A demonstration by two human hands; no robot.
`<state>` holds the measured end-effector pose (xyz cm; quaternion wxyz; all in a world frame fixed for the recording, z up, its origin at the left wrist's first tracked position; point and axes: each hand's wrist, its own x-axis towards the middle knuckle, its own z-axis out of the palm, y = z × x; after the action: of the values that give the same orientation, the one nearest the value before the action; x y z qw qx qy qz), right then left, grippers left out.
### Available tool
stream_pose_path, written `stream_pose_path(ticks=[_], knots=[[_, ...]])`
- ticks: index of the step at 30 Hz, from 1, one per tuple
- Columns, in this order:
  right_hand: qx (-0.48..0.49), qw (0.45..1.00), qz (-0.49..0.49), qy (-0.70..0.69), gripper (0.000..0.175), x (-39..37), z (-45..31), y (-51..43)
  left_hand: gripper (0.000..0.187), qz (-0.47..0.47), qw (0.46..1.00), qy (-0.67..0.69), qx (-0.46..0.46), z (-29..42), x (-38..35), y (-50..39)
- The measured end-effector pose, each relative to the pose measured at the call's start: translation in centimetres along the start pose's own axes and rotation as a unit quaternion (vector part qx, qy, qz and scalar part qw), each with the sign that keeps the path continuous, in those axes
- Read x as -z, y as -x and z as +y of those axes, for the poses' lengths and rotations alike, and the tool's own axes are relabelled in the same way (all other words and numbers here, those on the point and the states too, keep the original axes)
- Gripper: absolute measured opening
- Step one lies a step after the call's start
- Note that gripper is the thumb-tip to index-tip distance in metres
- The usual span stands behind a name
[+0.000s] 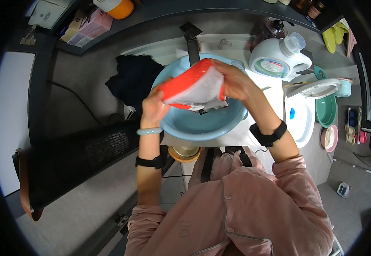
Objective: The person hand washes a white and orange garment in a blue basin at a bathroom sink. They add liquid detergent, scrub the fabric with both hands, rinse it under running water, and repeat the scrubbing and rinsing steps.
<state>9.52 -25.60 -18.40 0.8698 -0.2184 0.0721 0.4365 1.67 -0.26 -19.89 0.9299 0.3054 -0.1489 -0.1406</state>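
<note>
Stretched between my two hands is a wet white cloth garment (201, 86) with a wide red band along its upper edge. My left hand (155, 107) grips its left end, and my right hand (233, 80) grips the right end. Both hold it above a light blue plastic basin (204, 136). Lower folds of the cloth hang into the basin, and a small black tag shows there. A black faucet (193, 48) reaches over the basin's far side; its spout end is hidden behind the garment.
A dark garment (134, 80) lies left of the basin. On the right stand a white detergent jug (276, 59) and a dark pump bottle (270, 30). Further right is a toilet (300, 121) with its lid raised, beside a green basin (326, 110). A black bag-like object (86, 160) sits at left.
</note>
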Motion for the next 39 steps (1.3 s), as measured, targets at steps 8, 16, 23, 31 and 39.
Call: stream_pose_path(ticks=[8,16,23,31,39], knots=[[0.108,0.748,0.178,0.630,0.029,5.1,3.1,-3.9,0.033,0.351,0.908,0.061,0.218,-6.2,1.5,-2.1],[0.149,0.846,0.195,0.473,0.052,3.8,-4.6,-11.0,0.037,0.306,0.887,0.122,0.325,-6.0,1.9,1.1],[0.140,0.852,0.207,0.460,0.044,4.2,-5.8,-13.4,0.048,0.318,0.883,0.170,0.300,-4.9,1.7,3.1],[0.151,0.863,0.132,0.464,0.034,5.4,-1.2,-6.2,0.049,0.378,0.875,0.132,0.273,-5.5,0.7,1.8],[0.347,0.350,0.539,0.683,0.034,19.7,3.8,10.4,0.046,0.364,0.879,0.167,0.259,-6.1,-2.0,-0.3]])
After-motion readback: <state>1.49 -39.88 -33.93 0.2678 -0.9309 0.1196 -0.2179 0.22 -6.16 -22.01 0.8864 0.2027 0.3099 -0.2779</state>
